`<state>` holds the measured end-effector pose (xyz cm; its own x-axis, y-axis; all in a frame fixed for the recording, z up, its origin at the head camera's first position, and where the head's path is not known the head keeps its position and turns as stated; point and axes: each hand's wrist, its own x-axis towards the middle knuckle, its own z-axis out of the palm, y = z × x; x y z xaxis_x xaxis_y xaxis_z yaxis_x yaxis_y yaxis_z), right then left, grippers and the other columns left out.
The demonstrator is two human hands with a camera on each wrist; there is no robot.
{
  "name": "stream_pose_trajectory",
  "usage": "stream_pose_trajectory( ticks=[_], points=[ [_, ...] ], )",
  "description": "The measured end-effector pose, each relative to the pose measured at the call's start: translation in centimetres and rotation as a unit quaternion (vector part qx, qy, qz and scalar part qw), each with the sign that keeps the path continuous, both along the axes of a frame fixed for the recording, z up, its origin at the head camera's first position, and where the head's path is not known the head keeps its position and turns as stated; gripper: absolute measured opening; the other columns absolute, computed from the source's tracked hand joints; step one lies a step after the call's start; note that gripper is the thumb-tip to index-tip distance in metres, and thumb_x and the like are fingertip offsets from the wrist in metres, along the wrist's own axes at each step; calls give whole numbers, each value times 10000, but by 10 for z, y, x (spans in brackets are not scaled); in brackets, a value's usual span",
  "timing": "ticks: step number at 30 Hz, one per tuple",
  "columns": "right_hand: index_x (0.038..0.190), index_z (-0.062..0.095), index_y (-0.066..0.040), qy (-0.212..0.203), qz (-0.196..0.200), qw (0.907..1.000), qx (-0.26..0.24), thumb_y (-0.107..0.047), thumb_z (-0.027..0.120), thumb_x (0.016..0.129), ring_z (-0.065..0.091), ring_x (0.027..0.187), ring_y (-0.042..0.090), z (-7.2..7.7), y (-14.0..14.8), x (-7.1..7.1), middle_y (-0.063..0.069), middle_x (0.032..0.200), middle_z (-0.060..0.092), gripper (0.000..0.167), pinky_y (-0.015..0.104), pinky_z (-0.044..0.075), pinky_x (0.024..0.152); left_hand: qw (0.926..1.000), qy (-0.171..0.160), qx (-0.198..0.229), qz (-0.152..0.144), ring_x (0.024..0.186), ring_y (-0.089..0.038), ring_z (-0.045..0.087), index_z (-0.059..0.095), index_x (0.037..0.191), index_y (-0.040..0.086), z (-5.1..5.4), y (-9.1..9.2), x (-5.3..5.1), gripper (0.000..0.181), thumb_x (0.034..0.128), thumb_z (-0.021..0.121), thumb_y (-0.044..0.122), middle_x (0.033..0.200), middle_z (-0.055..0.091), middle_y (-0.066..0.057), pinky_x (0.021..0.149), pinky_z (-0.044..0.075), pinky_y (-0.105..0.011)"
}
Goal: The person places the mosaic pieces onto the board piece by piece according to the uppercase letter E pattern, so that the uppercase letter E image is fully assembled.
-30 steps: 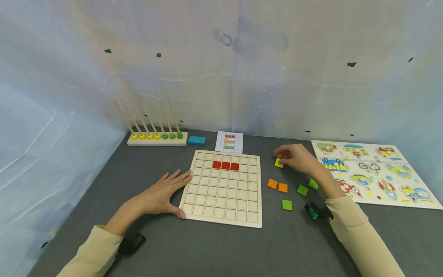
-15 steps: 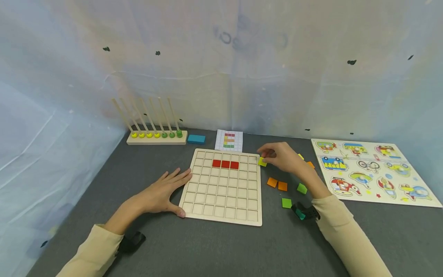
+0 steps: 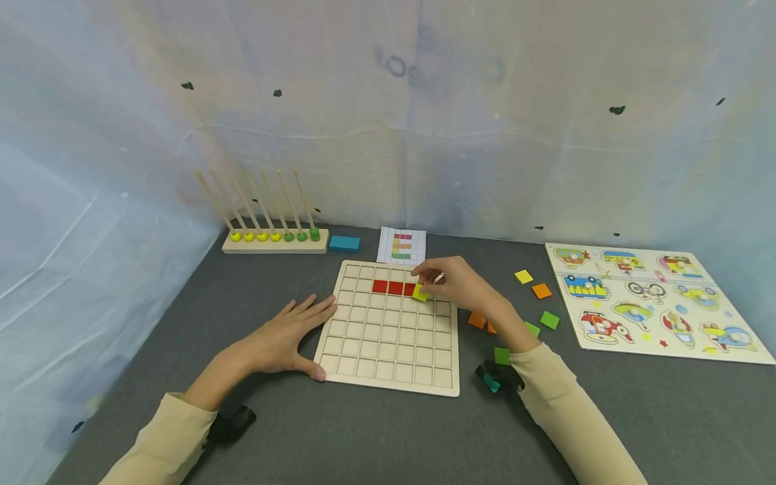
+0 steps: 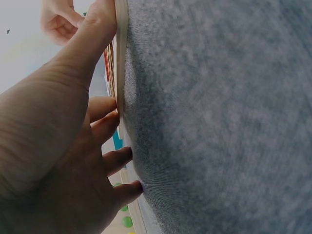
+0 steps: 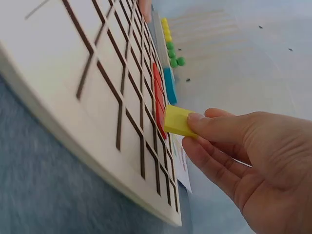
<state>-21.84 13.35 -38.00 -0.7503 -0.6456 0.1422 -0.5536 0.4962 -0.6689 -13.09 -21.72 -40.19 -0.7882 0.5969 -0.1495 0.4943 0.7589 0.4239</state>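
Pinching yellow square tile (image 3: pixel 419 292) in right hand (image 3: pixel 456 279), over gridded wooden board (image 3: pixel 384 352), near red tiles (image 3: pixel 395 288); touching board's left edge with splayed left hand (image 3: pixel 282 341). Best levelled and squared to the grid before release.

I can make out just 1 letter from here: on the small white card (image 3: pixel 401 246), printed coloured squares together form a capital E. The pale hanging sheet (image 3: pixel 485 175) carries a dark ring-like mark (image 3: pixel 396 66), O or C, too smudged to tell
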Motion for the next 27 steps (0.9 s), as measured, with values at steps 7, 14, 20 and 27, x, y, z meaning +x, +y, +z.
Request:
stream_pose_trajectory(
  ticks=[7,14,20,27],
  points=[
    [1145,699,-2,-134,40,9999,-26,-24,707,888,631,870,159,-5,-14,1,37,931,688,258,274,549,775,10000,-29,25,-31,1480,-397,107,224,1568,89,-2,4,0,1202,663,715,709,1630,160,-92,1149,71,-639],
    [1119,704,16,-229,402,9980,-436,-17,732,863,648,842,163,-11,-38,-4,58,919,705,260,267,553,749,10000,-41,-26,30,1481,-394,108,226,1569,92,0,3,0,1205,657,723,703,1631,161,-90,1149,74,-638],
    [1102,708,8,-200,376,9981,-439,-4,716,874,646,842,147,-14,-58,-8,48,913,700,228,248,546,773,10000,-56,-58,51,1481,-397,108,225,1569,92,1,1,0,1208,656,713,715,1630,162,-93,1145,76,-646],
    [1116,703,4,-199,497,9980,-333,-33,708,892,640,850,112,-16,-75,-7,26,928,707,227,226,532,769,9999,-50,-109,83,1482,-390,112,221,1572,106,-2,0,0,1216,648,700,737,1632,161,-79,1147,80,-642]
  ],
)
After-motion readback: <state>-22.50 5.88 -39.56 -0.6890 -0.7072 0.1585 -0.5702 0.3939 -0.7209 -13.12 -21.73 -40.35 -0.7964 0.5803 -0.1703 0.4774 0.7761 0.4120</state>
